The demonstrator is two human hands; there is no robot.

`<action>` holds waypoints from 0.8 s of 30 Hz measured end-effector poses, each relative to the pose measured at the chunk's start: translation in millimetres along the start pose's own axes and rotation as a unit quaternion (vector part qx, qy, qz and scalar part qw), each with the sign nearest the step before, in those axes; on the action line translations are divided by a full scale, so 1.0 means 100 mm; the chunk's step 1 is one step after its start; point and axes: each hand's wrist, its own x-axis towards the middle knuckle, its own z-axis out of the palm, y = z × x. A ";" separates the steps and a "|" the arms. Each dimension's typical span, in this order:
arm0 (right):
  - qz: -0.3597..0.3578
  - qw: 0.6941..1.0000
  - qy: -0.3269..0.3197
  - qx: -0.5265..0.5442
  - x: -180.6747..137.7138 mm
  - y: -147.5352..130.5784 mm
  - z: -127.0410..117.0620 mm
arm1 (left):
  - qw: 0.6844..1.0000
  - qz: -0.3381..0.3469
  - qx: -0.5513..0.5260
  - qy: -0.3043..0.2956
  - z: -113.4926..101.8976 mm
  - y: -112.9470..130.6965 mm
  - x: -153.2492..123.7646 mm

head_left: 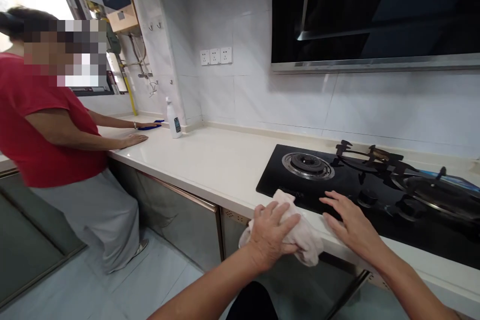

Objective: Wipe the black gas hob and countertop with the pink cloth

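My left hand (272, 232) presses a crumpled pale pink cloth (305, 242) against the front edge of the white countertop (210, 160), with its fingers curled over the fabric. My right hand (350, 217) lies flat and holds nothing, its spread fingers at the front edge of the black glass gas hob (288, 192). A round steel burner (308, 166) sits just beyond my hands. On the far right of the hob, a dark pan lid (438, 195) rests under black pan supports.
A person in a red shirt (48, 130) stands at the counter's far end, one hand on a blue cloth (150, 125) near a white bottle (174, 120). A black range hood (375, 10) hangs above the hob. Wall sockets (215, 56) sit on the tiles.
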 end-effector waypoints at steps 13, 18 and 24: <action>0.015 0.992 -0.077 -0.096 -0.28 0.29 0.24 | 0.999 0.040 0.011 -0.018 -0.18 -0.61 -0.17; 0.025 0.995 -0.065 -0.077 -0.28 0.25 0.26 | 0.989 -0.086 0.065 -0.103 -0.71 -1.52 -0.47; 0.038 0.994 -0.068 -0.072 -0.22 0.18 0.25 | 0.952 -0.155 0.141 -0.221 -1.29 -2.11 -0.45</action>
